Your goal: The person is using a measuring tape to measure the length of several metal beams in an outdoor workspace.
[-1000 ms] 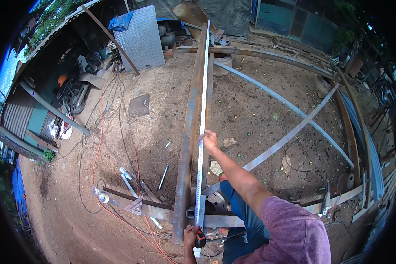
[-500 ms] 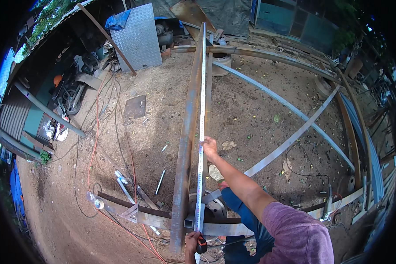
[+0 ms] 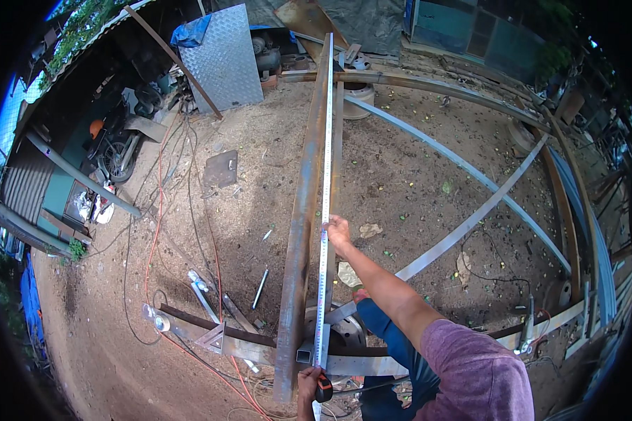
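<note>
A long white tape measure blade [image 3: 328, 133] stretches lengthwise along a rusty steel beam [image 3: 303, 203]. At the near end, my left hand [image 3: 307, 383] is closed on the orange and black tape measure case [image 3: 324, 389], beside the open end of a square steel tube [image 3: 304, 353]. Farther up the blade, my right hand [image 3: 338, 232] grips the tape's edge between its fingers, just right of the beam. The blade's far end reaches the beam's far tip; how it is held there is too small to tell.
Two crossing flat steel bars [image 3: 463, 231] lie within the frame to the right. A curved near rail [image 3: 246, 344] carries a roll of tape [image 3: 161, 323] and a triangular bracket [image 3: 211, 338]. Orange and black cables [image 3: 163, 203] trail on the left. Behind leans a tread plate [image 3: 221, 59].
The whole view has shifted slightly, moving the scene a little to the right. Both hands keep their places on the tape measure.
</note>
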Demonstrator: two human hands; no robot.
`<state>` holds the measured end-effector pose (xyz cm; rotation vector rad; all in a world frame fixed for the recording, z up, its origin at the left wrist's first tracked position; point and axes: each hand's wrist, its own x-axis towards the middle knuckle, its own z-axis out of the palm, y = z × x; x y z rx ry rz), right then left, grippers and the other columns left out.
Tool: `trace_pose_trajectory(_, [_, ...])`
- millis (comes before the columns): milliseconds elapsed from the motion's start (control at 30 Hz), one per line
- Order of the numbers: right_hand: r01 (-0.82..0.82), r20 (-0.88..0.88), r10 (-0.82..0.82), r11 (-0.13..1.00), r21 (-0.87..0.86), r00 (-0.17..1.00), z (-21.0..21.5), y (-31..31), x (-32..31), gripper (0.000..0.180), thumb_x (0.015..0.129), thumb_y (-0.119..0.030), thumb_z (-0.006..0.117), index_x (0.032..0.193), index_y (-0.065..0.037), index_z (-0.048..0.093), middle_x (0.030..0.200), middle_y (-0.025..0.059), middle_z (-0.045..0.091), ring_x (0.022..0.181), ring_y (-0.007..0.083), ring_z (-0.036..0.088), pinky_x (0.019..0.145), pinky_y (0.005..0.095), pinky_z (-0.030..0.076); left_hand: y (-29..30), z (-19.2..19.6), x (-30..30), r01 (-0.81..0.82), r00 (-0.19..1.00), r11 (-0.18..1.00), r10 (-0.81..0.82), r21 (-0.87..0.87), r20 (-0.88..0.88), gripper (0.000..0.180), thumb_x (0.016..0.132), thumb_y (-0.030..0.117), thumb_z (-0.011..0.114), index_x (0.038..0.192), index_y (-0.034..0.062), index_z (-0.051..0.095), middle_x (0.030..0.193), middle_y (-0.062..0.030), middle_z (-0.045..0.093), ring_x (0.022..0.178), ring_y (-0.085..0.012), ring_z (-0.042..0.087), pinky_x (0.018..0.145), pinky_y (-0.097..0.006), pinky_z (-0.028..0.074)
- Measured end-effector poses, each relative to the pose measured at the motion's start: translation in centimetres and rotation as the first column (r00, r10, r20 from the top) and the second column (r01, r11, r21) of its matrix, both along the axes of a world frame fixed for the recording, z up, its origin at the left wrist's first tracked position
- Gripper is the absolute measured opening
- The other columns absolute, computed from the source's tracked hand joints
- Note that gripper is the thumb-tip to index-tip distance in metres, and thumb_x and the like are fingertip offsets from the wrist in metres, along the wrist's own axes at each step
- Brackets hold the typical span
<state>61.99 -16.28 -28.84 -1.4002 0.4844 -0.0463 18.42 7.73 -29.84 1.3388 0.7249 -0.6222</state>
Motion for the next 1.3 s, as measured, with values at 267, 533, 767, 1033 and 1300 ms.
trace_pose_trajectory(267, [0.014,0.002,-0.014,1.000,-0.009,1.000,-1.4,-0.3,0.6,0.030,0.085,0.002,0.060,0.114,0.003,0.065,0.079,0.0097,0.071,0.065,0.0149,0.064,0.058,0.0310,0.051,0.4,-0.7,0.0,0.011,1.000,1.000,-0.011,0.004,-0.020,0.020,0.093,0.015,0.066,0.085,-0.0019,0.074,0.068,-0.0020,0.065,0.058,-0.0086,0.055,0.055,-0.025,0.044])
trace_pose_trajectory(533, [-0.016,-0.039,0.014,0.999,-0.031,0.999,-1.5,-0.2,0.6,0.028,0.087,0.002,0.058,0.115,0.003,0.064,0.080,0.0074,0.069,0.070,0.0145,0.063,0.064,0.0301,0.050,0.8,-0.5,0.8,0.014,1.000,1.000,-0.014,0.004,-0.022,0.019,0.093,0.015,0.066,0.086,-0.0013,0.074,0.070,-0.0027,0.066,0.060,-0.0093,0.058,0.057,-0.025,0.045])
trace_pose_trajectory(767, [-0.020,-0.024,0.019,1.000,-0.011,1.000,-1.3,0.5,1.4,0.027,0.087,0.002,0.058,0.114,0.003,0.064,0.080,0.0072,0.069,0.070,0.0141,0.063,0.064,0.0298,0.050,1.3,-0.2,1.9,0.031,0.999,0.999,-0.031,0.025,-0.022,0.021,0.093,0.016,0.065,0.086,-0.0014,0.073,0.070,-0.0034,0.066,0.060,-0.0097,0.058,0.057,-0.026,0.046])
trace_pose_trajectory(1033, [-0.014,-0.010,0.013,0.997,-0.070,1.000,-2.5,0.4,2.3,0.025,0.087,0.003,0.056,0.110,0.003,0.065,0.080,0.0081,0.069,0.069,0.0156,0.063,0.063,0.0298,0.050,1.3,-0.8,2.5,0.035,0.999,0.998,-0.034,0.049,-0.028,0.022,0.093,0.017,0.065,0.086,-0.0014,0.074,0.070,-0.0030,0.066,0.061,-0.0098,0.057,0.058,-0.027,0.046])
trace_pose_trajectory(1300, [0.019,-0.017,-0.019,1.000,-0.021,1.000,-3.1,0.6,3.2,0.025,0.087,0.003,0.058,0.110,0.003,0.067,0.080,0.0088,0.070,0.068,0.0155,0.065,0.062,0.0309,0.052,1.4,-1.6,3.2,0.033,0.999,0.998,-0.032,0.051,-0.034,0.022,0.094,0.017,0.065,0.086,-0.0012,0.074,0.070,-0.0025,0.066,0.060,-0.0094,0.057,0.057,-0.026,0.045])
